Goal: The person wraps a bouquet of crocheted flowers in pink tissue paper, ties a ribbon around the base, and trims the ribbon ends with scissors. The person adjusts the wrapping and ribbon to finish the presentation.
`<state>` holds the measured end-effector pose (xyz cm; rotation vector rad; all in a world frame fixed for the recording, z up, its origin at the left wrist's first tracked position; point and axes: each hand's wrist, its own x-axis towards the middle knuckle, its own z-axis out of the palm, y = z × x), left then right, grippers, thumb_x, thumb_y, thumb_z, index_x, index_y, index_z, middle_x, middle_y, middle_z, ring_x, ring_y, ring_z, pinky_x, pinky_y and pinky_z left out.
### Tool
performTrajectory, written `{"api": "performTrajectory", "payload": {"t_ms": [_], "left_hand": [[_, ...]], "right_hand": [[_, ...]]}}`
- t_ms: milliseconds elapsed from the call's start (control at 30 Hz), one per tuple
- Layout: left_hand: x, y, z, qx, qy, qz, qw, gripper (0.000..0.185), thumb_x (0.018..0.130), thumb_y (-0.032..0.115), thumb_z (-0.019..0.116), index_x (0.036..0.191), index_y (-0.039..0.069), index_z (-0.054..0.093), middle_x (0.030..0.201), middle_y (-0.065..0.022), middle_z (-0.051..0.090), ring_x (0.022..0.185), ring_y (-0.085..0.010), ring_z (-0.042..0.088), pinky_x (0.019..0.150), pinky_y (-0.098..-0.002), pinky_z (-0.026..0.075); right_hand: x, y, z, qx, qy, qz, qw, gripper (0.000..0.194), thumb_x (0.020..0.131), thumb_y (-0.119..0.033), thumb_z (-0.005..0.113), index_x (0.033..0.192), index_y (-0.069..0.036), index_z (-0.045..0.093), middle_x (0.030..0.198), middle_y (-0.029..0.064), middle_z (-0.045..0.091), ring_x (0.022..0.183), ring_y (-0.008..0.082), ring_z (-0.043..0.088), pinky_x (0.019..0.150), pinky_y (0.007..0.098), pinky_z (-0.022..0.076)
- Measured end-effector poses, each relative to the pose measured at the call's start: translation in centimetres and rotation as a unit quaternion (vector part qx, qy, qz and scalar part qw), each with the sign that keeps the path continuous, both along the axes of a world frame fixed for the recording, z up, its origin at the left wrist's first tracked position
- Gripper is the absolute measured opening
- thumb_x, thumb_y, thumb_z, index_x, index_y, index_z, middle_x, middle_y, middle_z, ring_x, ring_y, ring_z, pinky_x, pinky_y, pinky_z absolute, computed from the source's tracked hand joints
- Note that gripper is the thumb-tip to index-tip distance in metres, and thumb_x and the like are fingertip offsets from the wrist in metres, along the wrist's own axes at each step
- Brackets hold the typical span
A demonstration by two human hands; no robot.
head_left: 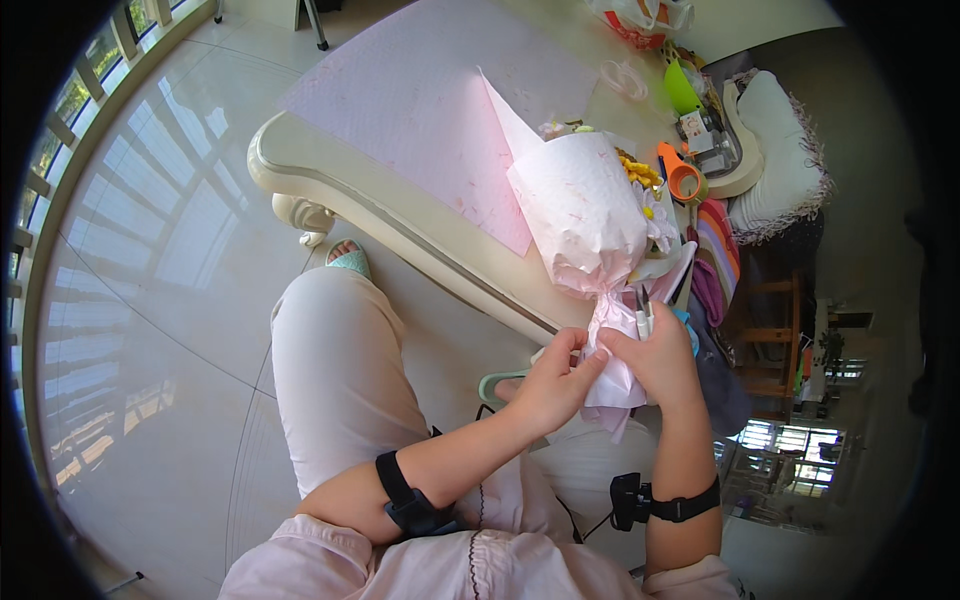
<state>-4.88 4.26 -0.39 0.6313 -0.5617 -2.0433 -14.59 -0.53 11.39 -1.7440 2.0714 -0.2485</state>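
Observation:
A bouquet wrapped in pale pink paper (581,202) lies at the table's near edge, its gathered neck and flared tail towards me. My left hand (559,375) pinches the left side of the tail just below the neck. On the other side, my right hand (656,352) grips the same gathered paper, thumb in front. Scissors or a similar pointed tool (643,311) with dark tips and white parts stick up by my right hand; how they are held is hidden. Yellow crocheted-looking flowers (639,169) and a pale lilac flower (656,217) show at the wrap's right side.
A pale pink-lilac sheet (420,112) covers part of the cream table (405,217). Orange-handled scissors or a tape dispenser (681,176), a green container (680,88), a plastic bag (645,19) and a pink cord loop (624,79) lie beyond. A fringed white cushion (776,157) is at right.

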Motion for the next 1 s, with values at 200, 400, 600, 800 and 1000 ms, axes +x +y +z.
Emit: {"api": "performTrajectory", "payload": {"t_ms": [200,400,600,800,1000], "left_hand": [[-1.9,-0.2,1.4,0.007,0.055,0.039,0.998,0.042,0.092,0.026,0.053,0.123,0.0,0.043,0.106,-0.0119,0.053,0.101,-0.0176,0.052,0.088,-0.0287,0.042],[-1.6,-3.3,2.4,0.138,0.09,-0.018,0.986,0.078,0.088,0.052,0.051,0.134,-0.007,0.028,0.124,-0.0177,0.048,0.11,-0.0212,0.051,0.092,-0.0293,0.041],[-0.2,-5.8,3.4,-0.017,-0.009,-0.023,1.0,0.07,0.087,0.041,0.056,0.132,-0.007,0.032,0.121,-0.0179,0.049,0.104,-0.0217,0.056,0.082,-0.032,0.048],[-0.3,-6.2,3.2,0.117,0.148,-0.118,0.975,0.059,0.088,0.02,0.055,0.138,0.003,0.029,0.135,-0.0157,0.036,0.11,-0.0225,0.053,0.089,-0.0311,0.046],[-2.3,-7.9,2.6,-0.12,0.055,0.073,0.989,0.067,0.08,0.008,0.057,0.14,0.009,0.028,0.143,-0.0142,0.02,0.125,-0.0234,0.039,0.09,-0.0314,0.045]], "right_hand": [[-3.3,-1.2,4.0,0.076,-0.233,-0.097,0.965,0.028,0.066,-0.003,0.071,0.087,-0.004,0.053,0.082,0.0005,0.056,0.07,0.0101,0.055,0.063,0.0264,0.047],[-4.8,-2.9,6.3,0.091,-0.323,-0.136,0.932,0.03,0.069,0.0,0.069,0.074,-0.011,0.042,0.075,0.0038,0.056,0.063,0.0118,0.056,0.056,0.0259,0.0481],[-5.4,-3.0,6.1,0.108,-0.332,-0.133,0.928,0.03,0.068,0.0,0.07,0.075,-0.011,0.043,0.074,0.0046,0.057,0.064,0.0125,0.058,0.057,0.0263,0.0488],[-6.5,-3.1,5.8,0.099,-0.346,-0.146,0.922,0.029,0.068,-0.003,0.07,0.076,-0.011,0.044,0.076,0.0048,0.057,0.065,0.0127,0.058,0.058,0.0258,0.0487],[-7.2,-2.9,6.2,0.098,-0.394,-0.152,0.901,0.025,0.07,-0.008,0.069,0.077,-0.011,0.045,0.077,0.0057,0.059,0.067,0.0144,0.059,0.061,0.0267,0.05]]}}
